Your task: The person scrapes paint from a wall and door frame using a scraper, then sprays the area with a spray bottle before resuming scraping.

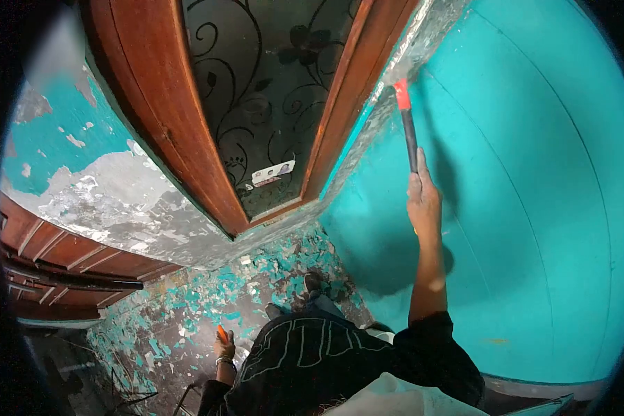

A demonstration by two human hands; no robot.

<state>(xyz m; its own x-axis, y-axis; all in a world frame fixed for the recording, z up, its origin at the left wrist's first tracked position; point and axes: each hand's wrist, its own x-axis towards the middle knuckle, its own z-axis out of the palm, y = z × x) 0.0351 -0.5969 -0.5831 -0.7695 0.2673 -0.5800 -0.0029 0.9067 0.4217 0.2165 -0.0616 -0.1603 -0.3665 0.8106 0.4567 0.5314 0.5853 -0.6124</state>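
Note:
My right hand (pixel 425 202) is raised and wrapped round the black handle of a long tool with a red head (pixel 403 96). It looks like a scraper, though its working edge is hard to make out. The red head is at the grey, stripped strip of wall (pixel 367 132) between the wooden window frame and the turquoise wall. Low on the left, my left hand (pixel 224 347) is closed on a small orange object (pixel 221 331), whose kind I cannot make out. A bracelet circles that wrist.
A brown wooden frame (pixel 218 184) holds dark patterned glass (pixel 263 90) with a torn sticker. Turquoise wall (pixel 534 208) rises on the right. Peeling wall (pixel 111 194) is at left. Paint flakes (pixel 194 298) litter the floor around my feet. Wooden furniture (pixel 69 253) stands lower left.

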